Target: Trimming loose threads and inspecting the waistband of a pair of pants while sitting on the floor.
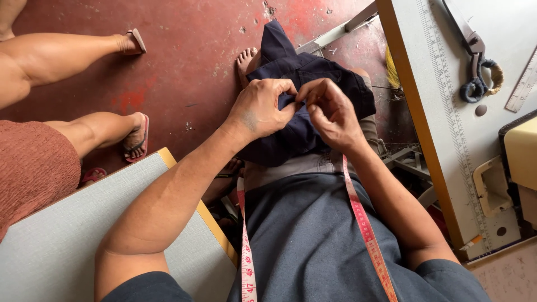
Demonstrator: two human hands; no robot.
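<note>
On the far left, over the red floor, another person sits with bare legs and flat sandals, wearing a rust-coloured garment; this person's hands do not show. Next comes a grey table with a yellow edge, and the seated person's left forearm passes above its corner. The left hand is closed, the fingers curled in and the thumb pressed against them, pinching a fold of the dark navy garment. This cloth lies bunched on the person's lap, above the knees, and one part of it hangs toward the floor beside a bare foot. Touching the left hand, the right hand is also closed on the same fold, its fingertips pinching the cloth just beside the left thumb. A pink measuring tape hangs from the neck in two strips over the grey shirt. Farther right stands a pale sewing table with a printed ruler along its edge. On it lie dark scissors with wrapped handles, well apart from both hands, and at the right border a cream sewing machine shows only partly.
</note>
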